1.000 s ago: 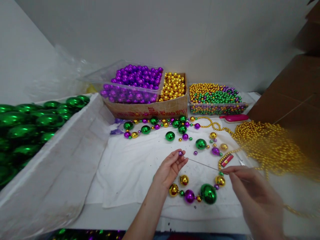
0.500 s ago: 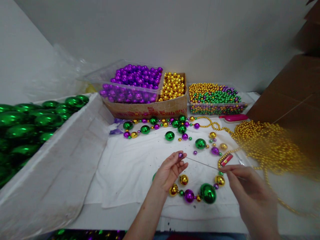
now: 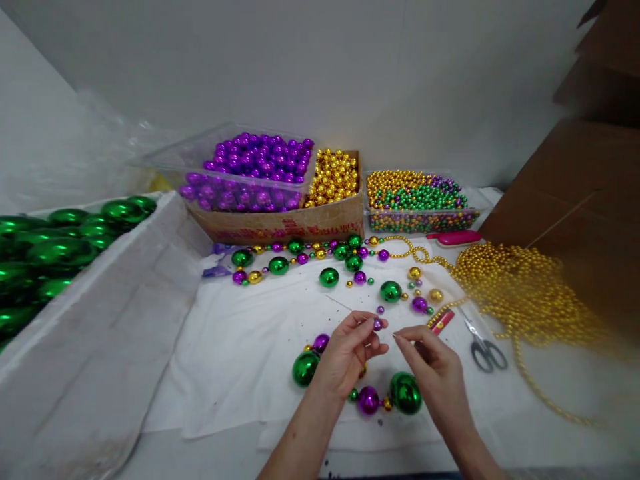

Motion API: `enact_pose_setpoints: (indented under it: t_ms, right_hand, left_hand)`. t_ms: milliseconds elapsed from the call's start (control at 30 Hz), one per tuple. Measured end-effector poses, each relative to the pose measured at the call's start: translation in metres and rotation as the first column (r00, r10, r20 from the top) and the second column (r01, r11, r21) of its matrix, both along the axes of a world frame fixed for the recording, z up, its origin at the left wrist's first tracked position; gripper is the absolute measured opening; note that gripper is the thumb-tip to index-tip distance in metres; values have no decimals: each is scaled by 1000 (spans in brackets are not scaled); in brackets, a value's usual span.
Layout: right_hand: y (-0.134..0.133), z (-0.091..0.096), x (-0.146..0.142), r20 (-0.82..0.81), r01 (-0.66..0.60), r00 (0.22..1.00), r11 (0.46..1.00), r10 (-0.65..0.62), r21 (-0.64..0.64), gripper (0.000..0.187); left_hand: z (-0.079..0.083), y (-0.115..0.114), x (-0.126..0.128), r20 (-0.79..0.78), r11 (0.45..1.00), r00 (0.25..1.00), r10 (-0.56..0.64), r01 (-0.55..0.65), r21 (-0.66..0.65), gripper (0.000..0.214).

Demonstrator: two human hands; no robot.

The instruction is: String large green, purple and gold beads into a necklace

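My left hand (image 3: pixel 353 347) pinches a small purple bead (image 3: pixel 377 324) between thumb and fingertips. A thin needle-like wire (image 3: pixel 340 303) sticks out beyond this hand toward the upper left. Just to the right, my right hand (image 3: pixel 433 363) has thumb and forefinger pressed together on the wire's near end, close to the bead. Below the hands lies a strung row of beads, with a large green bead (image 3: pixel 405 393), a purple bead (image 3: pixel 369 400) and another large green bead (image 3: pixel 305 369). My left hand and forearm hide part of this row.
Loose beads lie on the white cloth (image 3: pixel 240 360). Scissors (image 3: pixel 487 353) and a red lighter-like object (image 3: pixel 442 323) are at right, beside piled gold bead strings (image 3: pixel 520 293). Behind stand a purple-bead tub (image 3: pixel 260 167), a cardboard box (image 3: pixel 250 227) and a mixed-bead tub (image 3: pixel 420 200); green beads (image 3: pixel 60 253) fill a left-hand box.
My right hand has moved left, close to my left hand. The wire that stretched between the hands now sticks out past my left hand. The scissors have come into full view.
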State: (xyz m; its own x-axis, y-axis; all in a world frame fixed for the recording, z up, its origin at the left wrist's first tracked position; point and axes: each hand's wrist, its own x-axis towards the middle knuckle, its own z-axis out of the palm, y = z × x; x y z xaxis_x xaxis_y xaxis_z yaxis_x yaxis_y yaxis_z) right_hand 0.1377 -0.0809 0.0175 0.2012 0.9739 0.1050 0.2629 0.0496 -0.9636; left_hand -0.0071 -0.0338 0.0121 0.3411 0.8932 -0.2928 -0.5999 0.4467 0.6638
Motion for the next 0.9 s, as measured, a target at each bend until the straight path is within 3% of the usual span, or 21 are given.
enact_pose_setpoints:
  t_ms: [133,267,400,500,700,800,900]
  right_hand:
    - [9,-11,9,184,-94,979,996,92,2,27]
    - [15,-6,15,309,-55,951,997,33,61,39]
    - [24,-2,14,-70,-29,997,999,28,-19,13]
    - [28,-5,12,-298,9,954,995,-39,-100,20]
    - [31,-4,15,-523,163,825,976,-214,-142,30]
    - [28,7,21,-583,260,762,958,-282,-124,29]
    - [22,18,27,-627,311,719,946,-300,-96,24]
  left_hand:
    - [1,6,6,-233,991,969,81,-53,122,17]
    - [8,13,8,-414,955,893,177,-54,293,15]
    - [17,18,14,-408,932,889,210,-55,359,14]
    - [17,19,19,-356,945,916,186,-68,320,13]
    - [6,20,29,-199,983,978,57,-20,184,16]
    - [-3,24,36,-309,974,950,-51,116,196,21]
    - [-17,24,47,-565,956,825,-27,186,226,26]
